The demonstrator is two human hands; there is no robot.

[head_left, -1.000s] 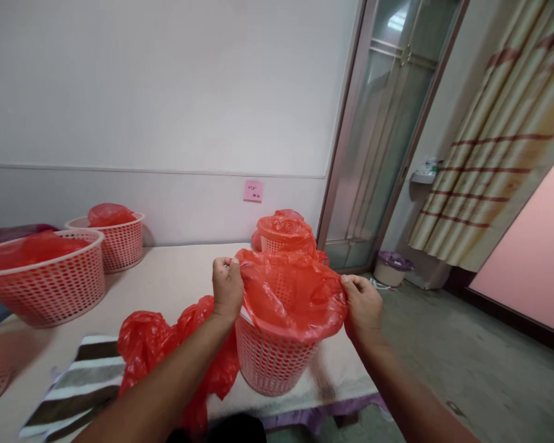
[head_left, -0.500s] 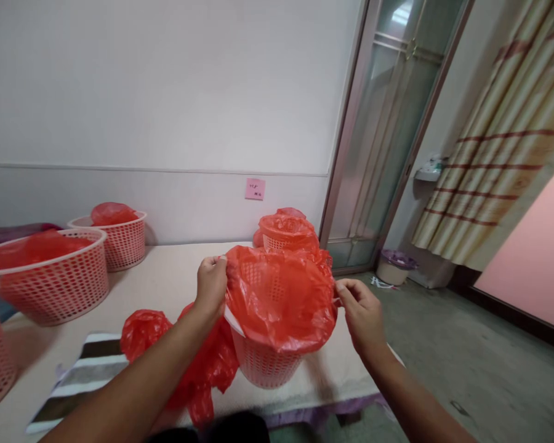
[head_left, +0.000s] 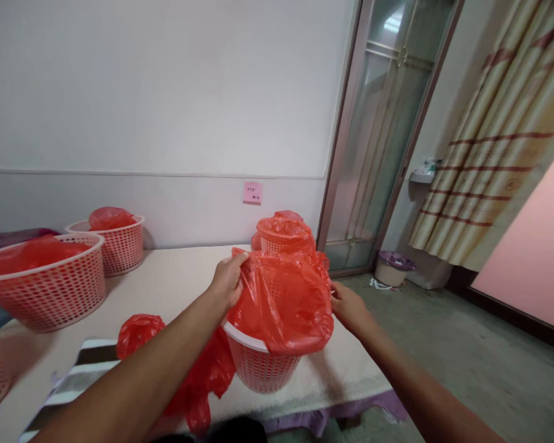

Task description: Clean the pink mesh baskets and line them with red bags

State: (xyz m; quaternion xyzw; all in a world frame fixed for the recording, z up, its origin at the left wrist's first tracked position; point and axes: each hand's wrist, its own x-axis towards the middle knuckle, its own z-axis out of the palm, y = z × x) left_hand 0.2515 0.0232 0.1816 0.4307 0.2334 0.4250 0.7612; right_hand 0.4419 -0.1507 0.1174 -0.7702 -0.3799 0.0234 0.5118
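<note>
A red plastic bag lies over the mouth of a pink perforated basket at the table's front edge. Part of the basket's white rim shows bare at the left. My left hand pinches the bag's edge at the upper left and holds it a little above the rim. At the basket's right side, my right hand has its fingers closed on the bag's edge, the fingertips partly hidden. Crumpled red bags lie left of the basket, partly behind my left forearm.
Behind stands another basket with a red bag. Pink baskets holding red plastic are at the left. A striped cloth lies on the table. A lined bin stands on the floor by the sliding door.
My left hand has moved right and inward, pulling the bag's left edge up off the rim, so more white rim shows. My right hand has shifted slightly, still at the right edge.
</note>
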